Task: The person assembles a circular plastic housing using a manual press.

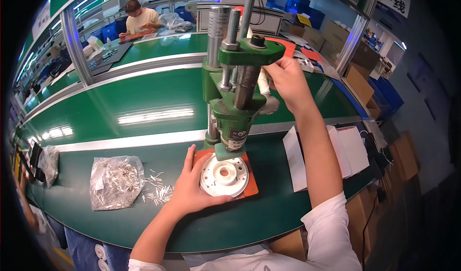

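A green hand press (235, 112) stands in front of me, its ram end above a white round plastic part (224, 176). This part has a raised hub, a central hole and small holes around its face. It rests on an orange plate (251, 189). My left hand (194, 187) curls around the part's left side, thumb along its near edge and index finger stretched toward the press base. Raised beside the press top, my right hand (288, 81) has its fingers closed on the white-wrapped press handle (263, 82); the press head partly hides the fingertips.
Left of my left hand lie loose small metal pins (161, 192) and a clear bag of pins (116, 182). White box-like pieces (336, 151) sit right of the press. Behind runs a green conveyor belt (158, 105). A person (141, 20) works farther back. Cardboard boxes (357, 86) stand at right.
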Motion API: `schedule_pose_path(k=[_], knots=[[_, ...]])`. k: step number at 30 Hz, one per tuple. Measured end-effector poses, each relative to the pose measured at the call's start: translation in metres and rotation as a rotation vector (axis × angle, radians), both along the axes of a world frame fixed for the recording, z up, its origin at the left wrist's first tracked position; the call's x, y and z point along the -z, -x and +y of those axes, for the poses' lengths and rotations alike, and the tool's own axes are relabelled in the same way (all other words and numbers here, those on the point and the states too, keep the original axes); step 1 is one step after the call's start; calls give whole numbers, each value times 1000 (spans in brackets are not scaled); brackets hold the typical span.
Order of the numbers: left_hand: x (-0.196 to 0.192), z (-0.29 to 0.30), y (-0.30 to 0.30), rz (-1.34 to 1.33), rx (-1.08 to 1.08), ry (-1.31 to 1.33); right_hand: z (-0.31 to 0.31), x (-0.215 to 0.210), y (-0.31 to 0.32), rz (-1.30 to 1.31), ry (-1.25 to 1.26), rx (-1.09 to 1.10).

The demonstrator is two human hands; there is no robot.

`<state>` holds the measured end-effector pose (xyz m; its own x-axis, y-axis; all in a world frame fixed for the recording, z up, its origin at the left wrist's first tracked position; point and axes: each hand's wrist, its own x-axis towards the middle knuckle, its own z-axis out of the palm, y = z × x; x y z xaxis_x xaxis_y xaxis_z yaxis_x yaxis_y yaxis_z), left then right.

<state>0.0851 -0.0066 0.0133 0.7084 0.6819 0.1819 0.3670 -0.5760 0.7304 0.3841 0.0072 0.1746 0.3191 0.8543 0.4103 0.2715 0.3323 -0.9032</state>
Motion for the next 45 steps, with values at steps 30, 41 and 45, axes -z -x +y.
schedule_pose_path(k=[30, 41, 45], knots=[[2, -1, -7, -151, 34, -23, -241, 125, -157, -558, 829, 318], [4, -10, 8, -361, 121, 197, -219, 102, 9, 9, 156, 68], [27, -29, 15, -571, 41, 190, -187, 122, 50, 291, 113, -214]])
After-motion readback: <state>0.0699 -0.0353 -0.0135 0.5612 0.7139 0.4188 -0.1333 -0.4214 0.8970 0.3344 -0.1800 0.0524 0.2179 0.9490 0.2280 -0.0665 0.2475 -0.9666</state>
